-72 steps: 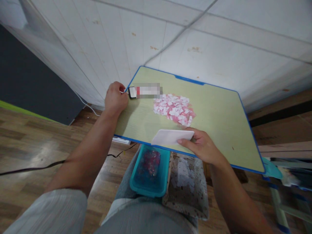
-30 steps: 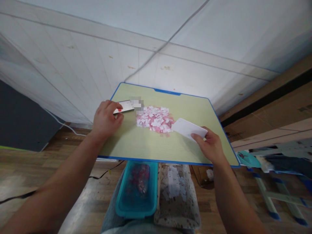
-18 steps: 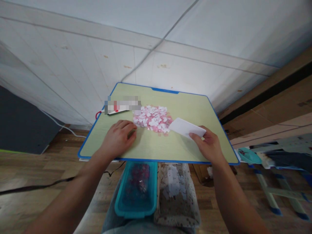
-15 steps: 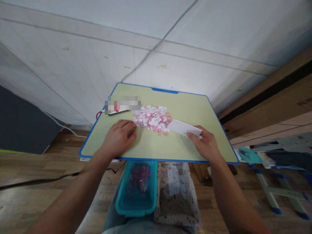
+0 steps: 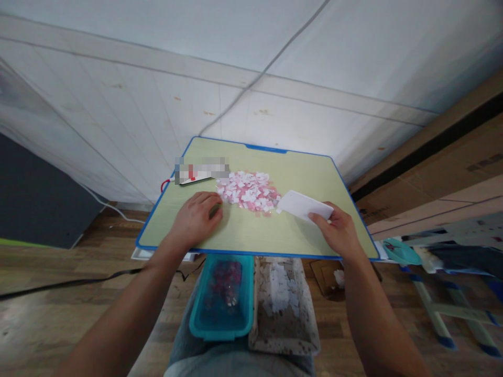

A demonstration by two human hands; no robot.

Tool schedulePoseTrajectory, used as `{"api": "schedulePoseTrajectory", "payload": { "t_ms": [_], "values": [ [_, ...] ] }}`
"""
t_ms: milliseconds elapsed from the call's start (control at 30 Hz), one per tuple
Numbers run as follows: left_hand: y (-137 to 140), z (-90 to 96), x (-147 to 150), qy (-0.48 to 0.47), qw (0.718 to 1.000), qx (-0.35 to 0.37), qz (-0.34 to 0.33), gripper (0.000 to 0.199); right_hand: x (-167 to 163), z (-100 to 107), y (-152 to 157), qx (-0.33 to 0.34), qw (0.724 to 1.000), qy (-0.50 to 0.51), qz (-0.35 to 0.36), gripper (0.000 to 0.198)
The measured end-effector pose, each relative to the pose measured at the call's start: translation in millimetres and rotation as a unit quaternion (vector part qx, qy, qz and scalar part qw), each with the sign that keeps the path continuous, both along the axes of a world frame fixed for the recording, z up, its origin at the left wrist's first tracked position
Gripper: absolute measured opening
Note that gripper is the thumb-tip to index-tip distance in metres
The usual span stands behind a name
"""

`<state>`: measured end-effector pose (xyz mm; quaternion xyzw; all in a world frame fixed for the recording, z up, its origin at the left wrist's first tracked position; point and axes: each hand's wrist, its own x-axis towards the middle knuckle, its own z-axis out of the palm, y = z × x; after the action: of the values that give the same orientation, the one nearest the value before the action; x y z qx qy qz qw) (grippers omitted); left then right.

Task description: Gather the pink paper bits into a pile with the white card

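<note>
A heap of small white and pink paper-like pieces lies on a pale yellow board with a blue rim. My right hand grips a white flat card, thumb on top. Its far end is at the right edge of the heap, tilted up off the board. My left hand rests on the board at the heap's left side, its fingers curled inward; what they hold, if anything, is hidden. Behind that hand lies a phone-like flat object, partly blurred out.
Below the board's front edge, a teal tub with dark reddish contents sits on my lap. Beside it is a stained whitish tray with white scraps. Cardboard boxes stand at the right; a wall with a grey cable rises behind.
My right hand and the card have shifted slightly right, drawing the card's end back to the heap's edge. My left hand stays beside the heap. The camera view has moved slightly.
</note>
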<state>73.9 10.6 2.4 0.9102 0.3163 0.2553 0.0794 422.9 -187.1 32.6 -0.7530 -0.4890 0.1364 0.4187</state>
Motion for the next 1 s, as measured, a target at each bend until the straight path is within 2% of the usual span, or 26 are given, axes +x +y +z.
{"api": "schedulePoseTrajectory", "payload": {
  "t_ms": [167, 500, 733, 1000],
  "values": [
    [-2, 3.2, 1, -0.003, 1.000, -0.005, 0.002, 0.025, 0, 5, -5, -0.022, 0.999, 0.004, 0.025, 0.027],
    [-2, 2.0, 2, -0.006, 1.000, -0.013, 0.006, 0.025, 3, 5, -3, -0.018, 1.000, 0.011, 0.019, 0.024],
    [-2, 3.0, 1, -0.002, 1.000, -0.009, 0.001, 0.026, -4, 9, 13, -0.019, 0.998, -0.052, 0.041, 0.024],
    [-3, 3.5, 1, -0.004, 1.000, -0.013, 0.003, 0.026, -2, 20, 5, -0.027, 0.997, -0.064, 0.027, 0.017]
  ]
}}
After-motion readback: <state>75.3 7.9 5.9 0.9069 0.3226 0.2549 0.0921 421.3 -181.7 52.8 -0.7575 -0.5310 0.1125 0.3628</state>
